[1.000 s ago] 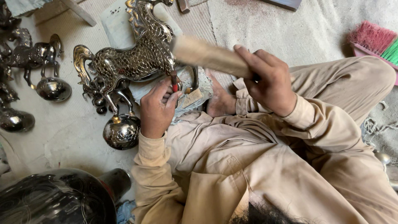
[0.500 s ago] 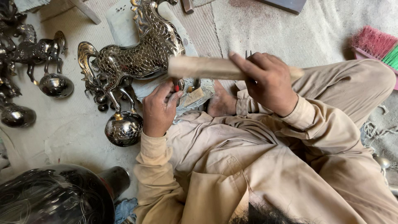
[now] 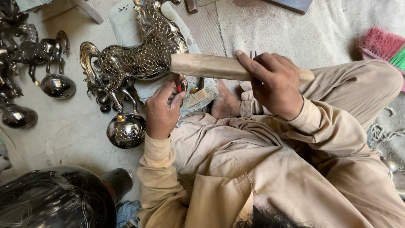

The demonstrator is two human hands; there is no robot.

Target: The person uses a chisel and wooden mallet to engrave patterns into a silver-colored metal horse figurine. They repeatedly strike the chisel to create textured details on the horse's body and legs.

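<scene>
Over the last second the right hand (image 3: 274, 84) has swung the wooden mallet (image 3: 211, 66) from a slanted pose, its head up over the metal horse (image 3: 139, 59), down to lie almost level, with its free end now just above the left hand (image 3: 162, 110). The right hand itself has dropped slightly and shifted toward the knee. The whole view has slid a little, so the horse and the ball (image 3: 125, 130) under it sit further right and lower than before.
</scene>
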